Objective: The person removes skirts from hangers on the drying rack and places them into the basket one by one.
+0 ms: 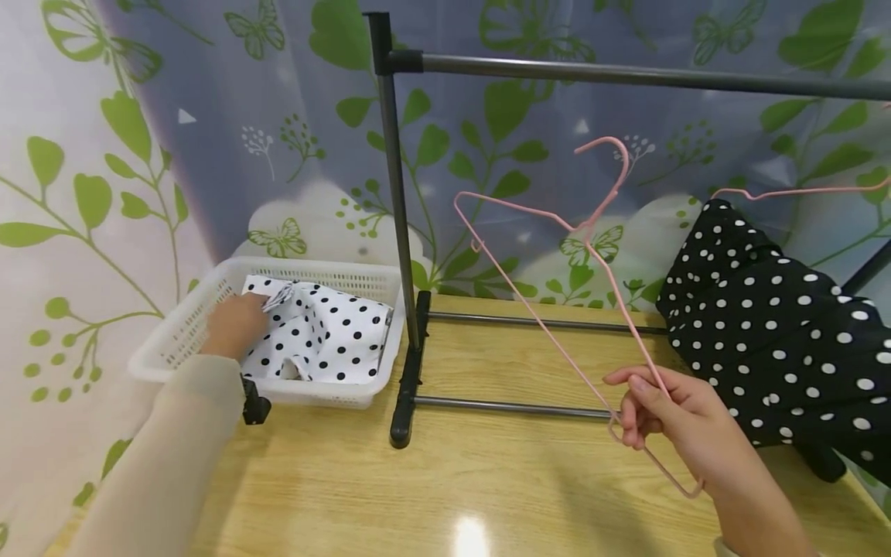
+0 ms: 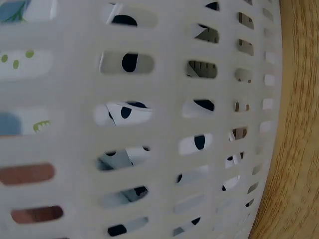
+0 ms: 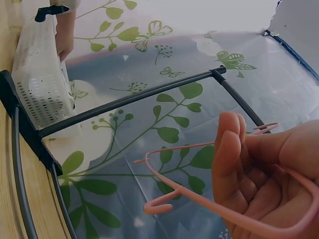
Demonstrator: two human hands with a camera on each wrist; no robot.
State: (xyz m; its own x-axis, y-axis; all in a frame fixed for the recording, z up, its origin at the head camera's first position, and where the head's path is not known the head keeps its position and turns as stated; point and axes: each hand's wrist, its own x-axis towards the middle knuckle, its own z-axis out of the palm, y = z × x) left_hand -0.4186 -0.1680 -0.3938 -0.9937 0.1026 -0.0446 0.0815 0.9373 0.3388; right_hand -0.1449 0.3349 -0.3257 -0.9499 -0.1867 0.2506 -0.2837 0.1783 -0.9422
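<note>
My left hand (image 1: 235, 323) reaches into a white plastic basket (image 1: 170, 357) and grips a white cloth with black polka dots (image 1: 341, 333), which is bunched up beside the fingers. In the left wrist view the perforated basket wall (image 2: 167, 89) covers most of the hand and cloth. On the other side, my right hand (image 1: 678, 410) holds a pink clothes hanger (image 1: 616, 290) by its lower corner, hook upward, with nothing hung on it. The right wrist view shows the fingers (image 3: 228, 169) curled by the hanger's pink bar (image 3: 219, 206).
A dark metal clothes rack (image 1: 400, 193) stands on the wooden table (image 1: 334, 480), its top rail (image 1: 592, 71) running right. At the right, a black garment with white dots (image 1: 780, 325) hangs from another pink hanger (image 1: 800, 191). Behind is a leaf-patterned curtain (image 1: 292, 116).
</note>
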